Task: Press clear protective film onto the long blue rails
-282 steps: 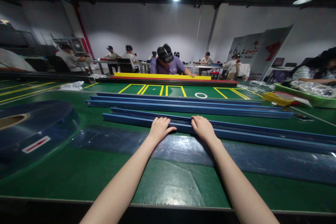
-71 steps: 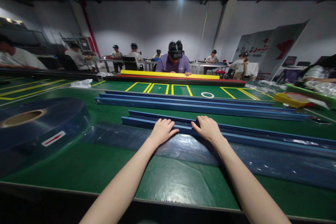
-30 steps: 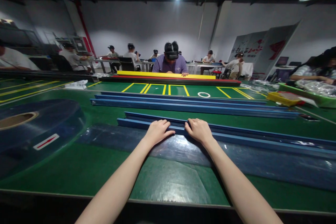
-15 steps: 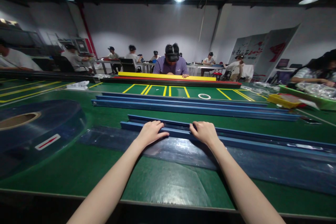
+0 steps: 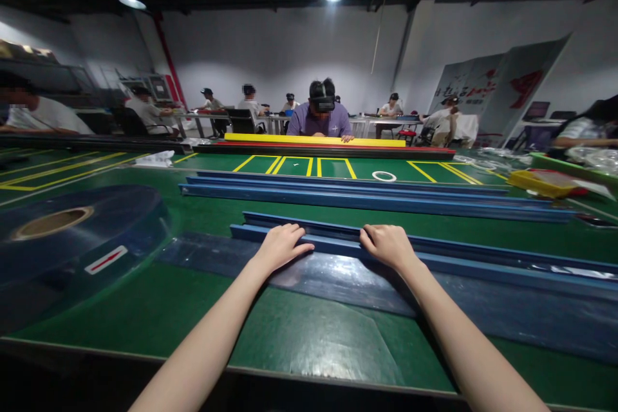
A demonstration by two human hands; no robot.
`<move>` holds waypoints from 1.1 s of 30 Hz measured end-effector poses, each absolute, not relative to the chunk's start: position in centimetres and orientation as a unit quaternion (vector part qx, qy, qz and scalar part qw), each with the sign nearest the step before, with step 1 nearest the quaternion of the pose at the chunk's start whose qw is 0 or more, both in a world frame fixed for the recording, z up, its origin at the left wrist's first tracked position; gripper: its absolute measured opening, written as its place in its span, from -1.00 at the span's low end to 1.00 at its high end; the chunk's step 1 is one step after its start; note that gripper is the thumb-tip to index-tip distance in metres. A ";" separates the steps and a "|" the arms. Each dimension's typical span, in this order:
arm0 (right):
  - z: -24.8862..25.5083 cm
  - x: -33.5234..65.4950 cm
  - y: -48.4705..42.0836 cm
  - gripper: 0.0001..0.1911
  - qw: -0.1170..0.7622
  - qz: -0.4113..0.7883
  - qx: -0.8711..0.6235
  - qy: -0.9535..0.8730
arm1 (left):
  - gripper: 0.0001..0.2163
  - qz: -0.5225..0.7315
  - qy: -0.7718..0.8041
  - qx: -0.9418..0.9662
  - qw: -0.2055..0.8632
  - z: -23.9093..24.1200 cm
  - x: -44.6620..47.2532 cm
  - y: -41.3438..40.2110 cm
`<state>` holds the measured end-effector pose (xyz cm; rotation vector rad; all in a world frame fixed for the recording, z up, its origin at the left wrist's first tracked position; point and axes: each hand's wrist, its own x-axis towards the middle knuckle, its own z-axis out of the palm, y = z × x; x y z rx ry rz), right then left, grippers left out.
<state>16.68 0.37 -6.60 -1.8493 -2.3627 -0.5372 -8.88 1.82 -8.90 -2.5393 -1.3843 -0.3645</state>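
A long blue channel strip [image 5: 335, 245] lies across the table before me, with raised edges along its length. My left hand [image 5: 284, 247] is closed over its near edge, close to the left end, thumb pointing right along the near side. Further right, my right hand [image 5: 389, 246] grips the same edge with curled fingers; the fingertips are partly hidden behind it. Under and in front of the channel strip runs a flat band of clear plastic film [image 5: 333, 275]. To the left stands a big roll of clear film [image 5: 130, 212], bearing a red arrow label [image 5: 106, 259].
More blue strips [image 5: 367, 200] lie beyond, parallel. Further back are a white ring [image 5: 384, 176], a yellow bar [image 5: 270, 139] under a co-worker's hands, and a yellow tray [image 5: 541, 184] at right. The green table [image 5: 309, 341] ends in a near edge. Other people sit behind.
The view has turned slightly left, so the scene sits further right. The gap between my hands has widened a little. Both stay on the channel strip.
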 end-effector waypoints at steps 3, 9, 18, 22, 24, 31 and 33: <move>-6.6 16.8 0.4 -0.53 0.045 -0.174 -0.600 -0.780 | -0.66 -0.123 -0.472 -0.866 0.114 -8.8 -8.9 1.7; -6.4 16.8 0.2 -0.54 0.045 -0.175 -0.596 -0.782 | -0.66 -0.117 -0.470 -0.868 0.109 -8.5 -8.9 1.3; -6.7 16.4 0.3 -0.54 0.056 -0.176 -0.588 -0.787 | -0.65 -0.111 -0.473 -0.870 0.089 -8.1 -9.1 1.2; -6.7 15.3 0.5 -0.55 0.047 -0.173 -0.571 -0.801 | -0.64 -0.101 -0.493 -0.860 0.078 -7.8 -9.6 1.1; -6.7 15.0 0.5 -0.55 0.042 -0.172 -0.565 -0.806 | -0.63 -0.096 -0.502 -0.856 0.074 -7.7 -9.8 1.0; -6.8 15.1 0.6 -0.57 0.045 -0.177 -0.539 -0.822 | -0.62 -0.094 -0.508 -0.853 0.070 -7.6 -9.9 0.9; -6.9 15.2 0.7 -0.56 0.047 -0.180 -0.534 -0.824 | -0.61 -0.098 -0.508 -0.853 0.070 -7.7 -9.9 0.9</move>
